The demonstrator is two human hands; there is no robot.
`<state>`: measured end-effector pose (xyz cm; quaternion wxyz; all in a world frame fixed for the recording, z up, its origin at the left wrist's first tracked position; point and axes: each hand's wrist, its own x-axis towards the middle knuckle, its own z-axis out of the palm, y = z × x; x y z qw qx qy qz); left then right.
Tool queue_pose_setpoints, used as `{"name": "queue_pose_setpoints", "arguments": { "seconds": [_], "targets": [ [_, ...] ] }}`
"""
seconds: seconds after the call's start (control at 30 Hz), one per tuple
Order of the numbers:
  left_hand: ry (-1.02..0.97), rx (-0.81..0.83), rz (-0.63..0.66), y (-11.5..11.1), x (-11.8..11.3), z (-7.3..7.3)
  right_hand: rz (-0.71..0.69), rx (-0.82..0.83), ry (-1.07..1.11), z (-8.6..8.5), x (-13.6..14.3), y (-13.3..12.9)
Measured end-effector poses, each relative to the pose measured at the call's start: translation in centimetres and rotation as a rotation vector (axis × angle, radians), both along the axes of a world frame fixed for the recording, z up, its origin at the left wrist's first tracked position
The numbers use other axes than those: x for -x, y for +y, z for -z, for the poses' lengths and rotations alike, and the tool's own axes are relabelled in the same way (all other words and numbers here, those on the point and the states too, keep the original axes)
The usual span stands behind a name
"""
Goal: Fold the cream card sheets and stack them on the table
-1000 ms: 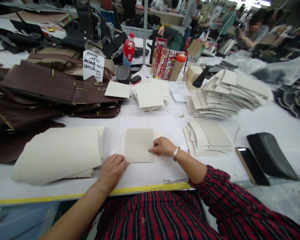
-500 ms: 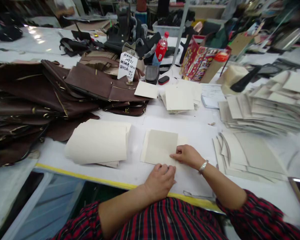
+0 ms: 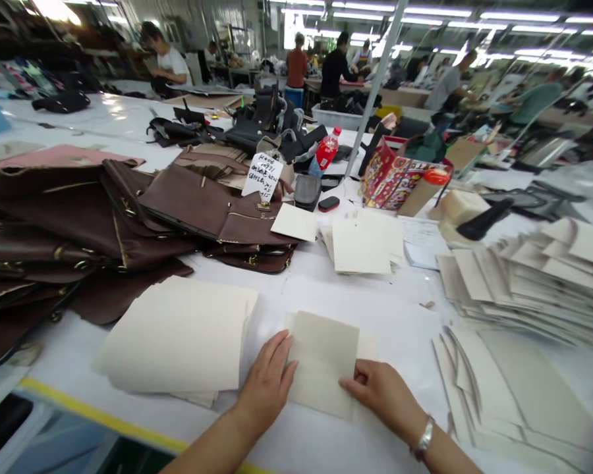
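A square greyish card (image 3: 323, 362) lies on the white table in front of me, over a paler sheet that shows a little past its edges. My right hand (image 3: 388, 398), with a silver bracelet at the wrist, pinches the card's right edge, thumb on top and fingers curled. Along the left edge rests my left hand (image 3: 267, 378), fingers stretched out and touching the card. Just left of that hand is a pile of large cream sheets (image 3: 178, 336). To the right lies a stack of curved grey-cream sheets (image 3: 518, 382).
Brown leather bag pieces (image 3: 79, 217) heap up at the left. Beyond the card sit a small stack of cream cards (image 3: 360, 245), a handwritten label (image 3: 263, 178), a red-labelled bottle (image 3: 326, 153) and a patterned bag (image 3: 400, 174). More sheets (image 3: 538, 276) pile at right; people work behind.
My left hand has moved from the table's near edge up to the card's left edge, its fingers straightening. My right hand stays at the right edge. The view has tilted upward.
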<state>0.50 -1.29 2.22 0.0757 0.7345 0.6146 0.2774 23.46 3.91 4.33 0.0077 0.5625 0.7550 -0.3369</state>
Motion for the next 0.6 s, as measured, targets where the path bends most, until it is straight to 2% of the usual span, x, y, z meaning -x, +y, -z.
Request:
{"name": "queue_pose_setpoints", "arguments": {
  "seconds": [0.1, 0.33, 0.6],
  "targets": [
    [0.041, 0.041, -0.020, 1.0, -0.3, 0.5, -0.021, 0.062, 0.003, -0.1, 0.1, 0.4],
    [0.227, 0.127, 0.047, 1.8, -0.4, 0.8, -0.080, 0.201, -0.020, 0.2, 0.2, 1.8],
    [0.261, 0.112, 0.141, 2.4, -0.2, 0.6, -0.100, 0.313, -0.034, 0.8, 0.2, 2.4]
  ]
}}
